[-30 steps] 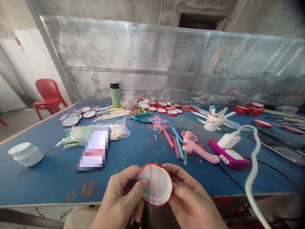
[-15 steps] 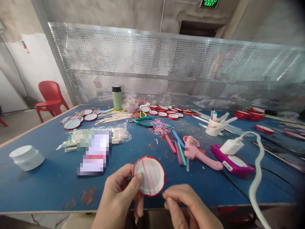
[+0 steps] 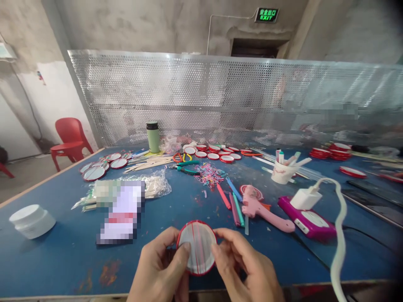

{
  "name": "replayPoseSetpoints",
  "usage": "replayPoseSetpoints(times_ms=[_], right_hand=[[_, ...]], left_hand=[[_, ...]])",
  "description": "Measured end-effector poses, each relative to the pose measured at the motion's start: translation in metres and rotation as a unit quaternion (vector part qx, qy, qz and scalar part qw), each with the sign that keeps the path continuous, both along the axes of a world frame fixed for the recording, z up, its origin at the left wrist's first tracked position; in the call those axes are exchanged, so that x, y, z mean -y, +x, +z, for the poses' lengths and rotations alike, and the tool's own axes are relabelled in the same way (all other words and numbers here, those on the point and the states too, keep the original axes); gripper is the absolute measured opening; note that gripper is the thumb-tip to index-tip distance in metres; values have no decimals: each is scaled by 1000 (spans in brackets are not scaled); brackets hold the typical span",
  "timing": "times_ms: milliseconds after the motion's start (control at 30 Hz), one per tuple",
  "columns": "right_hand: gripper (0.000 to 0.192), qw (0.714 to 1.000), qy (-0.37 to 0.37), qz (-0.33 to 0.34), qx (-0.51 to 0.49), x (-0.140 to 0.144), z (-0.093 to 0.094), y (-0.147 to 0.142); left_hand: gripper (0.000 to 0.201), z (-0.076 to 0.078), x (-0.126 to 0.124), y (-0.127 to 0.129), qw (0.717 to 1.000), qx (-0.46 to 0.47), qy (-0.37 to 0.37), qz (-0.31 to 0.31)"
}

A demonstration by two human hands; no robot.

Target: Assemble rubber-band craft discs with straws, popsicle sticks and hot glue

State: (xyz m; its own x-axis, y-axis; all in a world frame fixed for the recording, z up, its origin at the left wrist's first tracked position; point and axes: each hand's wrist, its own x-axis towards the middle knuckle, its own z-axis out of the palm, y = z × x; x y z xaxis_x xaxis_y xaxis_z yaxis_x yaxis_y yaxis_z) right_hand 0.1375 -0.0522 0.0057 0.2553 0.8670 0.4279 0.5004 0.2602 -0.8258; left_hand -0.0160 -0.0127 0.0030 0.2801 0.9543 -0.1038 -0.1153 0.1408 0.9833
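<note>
Near the table's front edge I hold a round jar lid (image 3: 201,251) with a red rim and a pale inner face, crossed by a red line and fainter pinkish streaks. My left hand (image 3: 165,264) is closed on its left side, thumb on the face. On the opposite side my right hand (image 3: 244,264) grips the rim between thumb and fingers. A pink hot glue gun (image 3: 264,212) lies to the right, beyond my right hand. Several coloured pens (image 3: 234,205) lie beside it, near a pile of small coloured bands (image 3: 210,174).
A purple power strip (image 3: 307,218) with a white charger and cable stands right. Pliers (image 3: 187,167), wooden sticks (image 3: 147,163), a green bottle (image 3: 153,137) and more red-rimmed lids (image 3: 226,159) lie farther back. A white jar (image 3: 32,221) and a blurred phone-like object (image 3: 121,214) are left.
My right hand has moved up and left from beside the lid onto its right rim. My left hand keeps its hold. The camera view has tilted slightly upward.
</note>
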Motion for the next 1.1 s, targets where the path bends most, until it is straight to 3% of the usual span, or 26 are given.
replayPoseSetpoints(times_ms=[67,133,600,700,767,833,900,967,1033,1100], right_hand=[[28,998,-32,55,-6,-6,1,2],[31,996,-49,69,-19,-10,1,1],[23,998,-42,42,-4,-14,-3,1],[18,998,-28,39,29,-14,-2,5],[14,997,-3,33,66,-16,-2,9],[8,991,47,26,122,-18,-4,14],[5,977,113,23,181,-21,-6,20],[10,964,156,22,215,-23,-8,24],[13,961,161,17,222,-25,-9,26],[12,967,145,12,207,-25,-10,26]], left_hand=[[38,-1,-2,1,1000,-1,-2,3],[38,0,-3,1,1000,-12,-1,-4],[35,10,-6,-6,997,-56,32,-42],[30,10,-7,-7,994,-84,62,-30],[24,12,-10,-8,986,-115,122,-8],[16,12,-16,-9,958,-159,236,29],[10,12,-22,-12,900,-211,375,70],[17,9,-26,-14,833,-260,478,105],[25,6,-29,-15,785,-297,529,126],[27,3,-29,-16,764,-317,546,132]])
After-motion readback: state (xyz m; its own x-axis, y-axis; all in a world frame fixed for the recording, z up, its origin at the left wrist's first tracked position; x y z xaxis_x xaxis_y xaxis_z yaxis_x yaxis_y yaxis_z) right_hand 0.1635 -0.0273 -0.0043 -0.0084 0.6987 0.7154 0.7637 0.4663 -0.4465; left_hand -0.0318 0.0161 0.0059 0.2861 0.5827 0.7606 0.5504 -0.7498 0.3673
